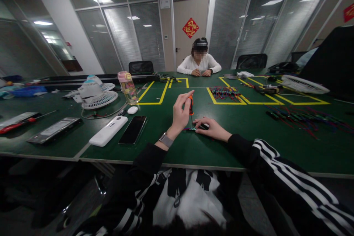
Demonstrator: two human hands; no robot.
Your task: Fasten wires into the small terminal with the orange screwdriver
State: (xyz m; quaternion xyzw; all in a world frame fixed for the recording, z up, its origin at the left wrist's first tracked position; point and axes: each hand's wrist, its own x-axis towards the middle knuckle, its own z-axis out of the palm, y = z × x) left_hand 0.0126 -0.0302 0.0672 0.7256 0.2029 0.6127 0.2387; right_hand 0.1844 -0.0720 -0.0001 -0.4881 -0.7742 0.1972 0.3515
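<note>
Left grip (181,112): closed on the orange-handled, thin-shafted metal screwdriver (190,105), which I hold upright between thumb and fingertips, tip down. The tool looks light, stiff and narrow. I judge it is best held high on the handle, where it can turn without slipping.

Right grip (211,128): just right of the screwdriver's tip, lying low, fingers closed over a small dark flat part (203,127) that rests on the surface. The part appears light and easily shifted, perhaps delicate. I judge its edges to be the place to pinch it.

Dark green surface (243,143): marked behind the screwdriver with yellow tape rectangles (155,94). A bundle of coloured wires (226,93) lies behind and right of the screwdriver. To its left lie a black phone (133,129) and a white oblong case (108,130). Farther left and behind are a pink-capped clear bottle (127,87) and white fans (95,94).

Room: far behind the screwdriver, a person in white (199,64) sits at the surface's far edge, before a door (190,14) set among glass partitions with blinds.
</note>
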